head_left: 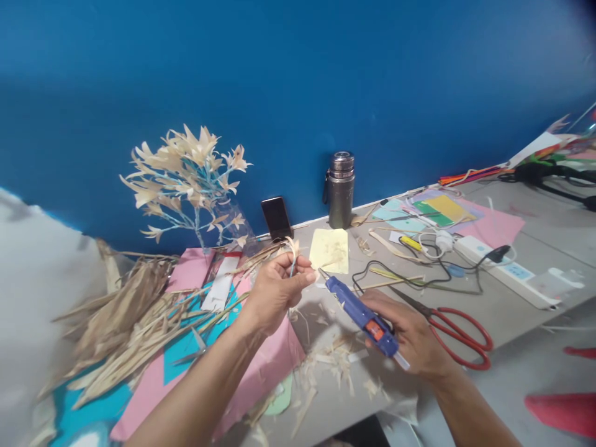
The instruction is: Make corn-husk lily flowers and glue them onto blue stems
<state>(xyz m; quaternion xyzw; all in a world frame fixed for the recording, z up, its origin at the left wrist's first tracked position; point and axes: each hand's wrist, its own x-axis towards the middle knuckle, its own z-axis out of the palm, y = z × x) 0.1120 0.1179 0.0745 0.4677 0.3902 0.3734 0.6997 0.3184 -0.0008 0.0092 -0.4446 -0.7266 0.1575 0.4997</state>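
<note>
Pinched in the fingers of my left hand is a small husk flower with pale petals and a blue stem. My right hand grips a blue hot glue gun, its nozzle pointing up and left toward the fingers of my left hand. A small gap shows between nozzle and fingertips. Behind my left hand stands a bunch of similar pale flowers on blue stems in a clear container. A yellow paper square lies just beyond the nozzle. Husk scraps are strewn below my hands.
Dried husks and pink and blue sheets cover the left side, with small scissors on them. Red-handled scissors and a power strip lie at right. A phone and a thermos stand along the blue wall.
</note>
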